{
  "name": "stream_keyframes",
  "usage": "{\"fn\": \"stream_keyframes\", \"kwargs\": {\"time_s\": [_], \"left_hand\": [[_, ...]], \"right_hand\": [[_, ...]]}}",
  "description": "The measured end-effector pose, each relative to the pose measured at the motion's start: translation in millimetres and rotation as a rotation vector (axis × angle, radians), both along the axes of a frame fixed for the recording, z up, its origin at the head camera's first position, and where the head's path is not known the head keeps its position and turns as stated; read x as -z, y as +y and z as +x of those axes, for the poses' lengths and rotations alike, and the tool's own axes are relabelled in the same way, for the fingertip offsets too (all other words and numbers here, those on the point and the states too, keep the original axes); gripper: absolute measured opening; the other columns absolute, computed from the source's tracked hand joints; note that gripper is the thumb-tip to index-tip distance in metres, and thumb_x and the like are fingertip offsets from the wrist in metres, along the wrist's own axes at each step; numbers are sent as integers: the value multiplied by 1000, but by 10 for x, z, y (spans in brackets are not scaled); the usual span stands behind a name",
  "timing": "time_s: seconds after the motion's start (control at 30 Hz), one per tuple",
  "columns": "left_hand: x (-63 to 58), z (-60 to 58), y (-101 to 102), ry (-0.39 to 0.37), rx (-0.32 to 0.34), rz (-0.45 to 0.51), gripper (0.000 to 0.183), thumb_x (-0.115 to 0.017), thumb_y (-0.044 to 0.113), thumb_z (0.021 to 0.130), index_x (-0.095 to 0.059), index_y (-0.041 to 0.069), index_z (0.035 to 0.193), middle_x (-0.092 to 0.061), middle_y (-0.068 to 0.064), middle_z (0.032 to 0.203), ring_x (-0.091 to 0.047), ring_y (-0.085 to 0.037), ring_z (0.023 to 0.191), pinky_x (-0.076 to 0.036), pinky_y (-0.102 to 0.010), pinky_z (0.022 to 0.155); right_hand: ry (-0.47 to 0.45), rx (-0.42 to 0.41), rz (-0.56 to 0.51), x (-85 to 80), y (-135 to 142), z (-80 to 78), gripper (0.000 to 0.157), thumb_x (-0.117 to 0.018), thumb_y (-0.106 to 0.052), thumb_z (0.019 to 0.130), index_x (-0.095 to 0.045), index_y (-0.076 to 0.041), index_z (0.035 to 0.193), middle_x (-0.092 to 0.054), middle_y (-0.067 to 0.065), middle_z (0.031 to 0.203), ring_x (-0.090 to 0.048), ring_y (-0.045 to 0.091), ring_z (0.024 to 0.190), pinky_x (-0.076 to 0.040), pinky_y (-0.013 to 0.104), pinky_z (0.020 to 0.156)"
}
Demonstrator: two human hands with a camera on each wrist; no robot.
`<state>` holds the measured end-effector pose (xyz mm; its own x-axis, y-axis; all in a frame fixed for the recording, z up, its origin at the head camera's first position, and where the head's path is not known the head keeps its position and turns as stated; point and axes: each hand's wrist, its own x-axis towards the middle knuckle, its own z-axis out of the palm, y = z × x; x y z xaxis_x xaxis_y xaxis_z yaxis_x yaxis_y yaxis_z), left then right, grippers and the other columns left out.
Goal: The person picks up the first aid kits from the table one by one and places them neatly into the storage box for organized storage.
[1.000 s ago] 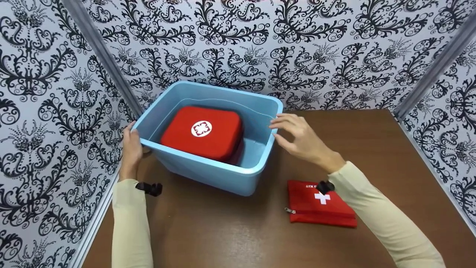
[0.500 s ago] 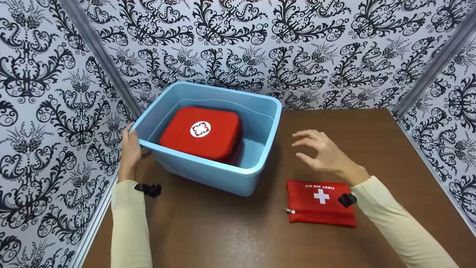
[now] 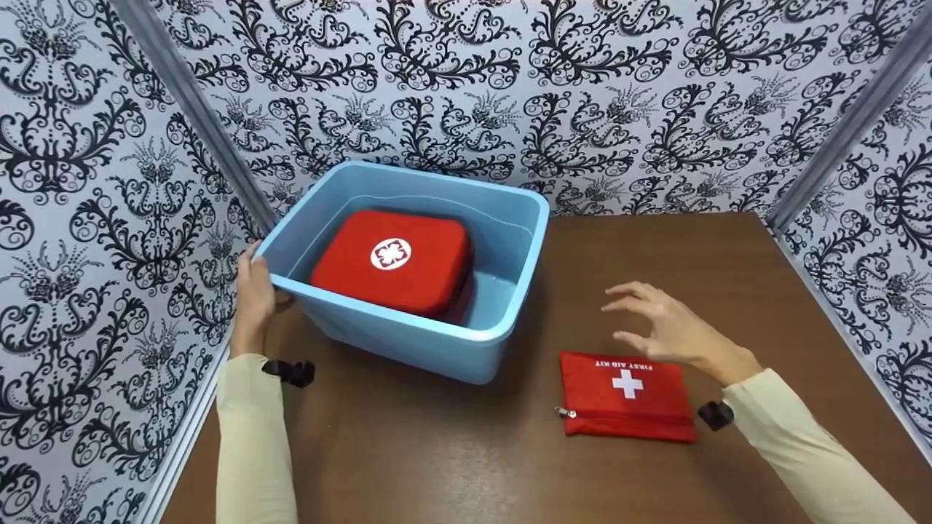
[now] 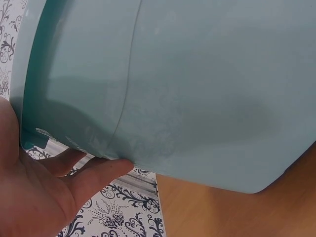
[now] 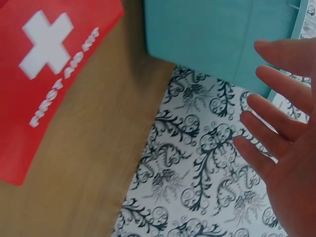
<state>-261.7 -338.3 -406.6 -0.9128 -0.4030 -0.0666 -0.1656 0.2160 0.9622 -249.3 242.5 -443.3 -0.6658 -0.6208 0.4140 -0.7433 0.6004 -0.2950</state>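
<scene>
A light-blue plastic bin [image 3: 408,342] stands on the table, holding a red first aid case [image 3: 429,255] with a white round emblem. My left hand [image 3: 255,295] grips the bin at its left corner; in the left wrist view its fingers [image 4: 101,173] bend around the edge against the outer wall. My right hand [image 3: 673,327] is in the air right of the bin, fingers spread and loosely bent, holding nothing. Just below it lies a flat red zip pouch [image 3: 593,386] marked FIRST AID KIT, with a white cross and a zipper pull at its left.
The brown wooden table [image 3: 451,466] carries the bin and the pouch. Patterned black-and-white wall panels [image 3: 655,109] enclose the back and both sides, with grey posts in the corners. The bin stands close to the back and left panels.
My right hand has moved away from the bin's right rim, rightward and toward me, above the red pouch. My left hand stays at the bin's corner, and the bin has hardly moved.
</scene>
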Motion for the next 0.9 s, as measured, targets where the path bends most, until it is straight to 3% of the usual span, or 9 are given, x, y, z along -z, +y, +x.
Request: {"fn": "stream_keyframes", "kwargs": {"time_s": [0.2,0.33,0.5,0.77,0.9], "left_hand": [[45,-1,-12,24,-11,-55,49,-18,31,98,-18,24,147,-23,-15,149,-32,-34,128,-34,-52,100],[87,-27,-40,35,-13,-69,49,-18,34,98,-19,26,146,-28,-16,147,-37,-33,124,-37,-49,99],[7,10,11,25,-6,-38,48,-18,33,98,-18,26,146,-31,-18,144,-41,-33,120,-39,-46,97],[101,-32,-62,55,-3,-92,48,-19,32,99,-19,25,146,-26,-13,149,-32,-29,132,-24,-41,111],[55,-30,-36,49,-6,-64,48,-19,32,99,-19,26,146,-29,-15,147,-36,-31,127,-33,-46,105]], "right_hand": [[-128,68,69,108,160,87,47,-76,-20,72,-61,-17,116,-52,4,126,-51,30,113,-43,53,92],[-216,103,103,175,227,114,50,-76,-23,73,-59,-19,120,-51,3,128,-52,30,114,-44,53,91],[-285,105,142,264,273,111,56,-77,-20,72,-56,-17,124,-50,8,129,-52,32,114,-45,52,91],[-471,150,223,425,405,155,66,-75,-20,74,-47,-17,133,-46,14,133,-46,37,120,-40,57,94],[-517,171,235,533,519,166,70,-75,-25,73,-45,-12,134,-47,17,134,-42,39,122,-37,59,96]]}}
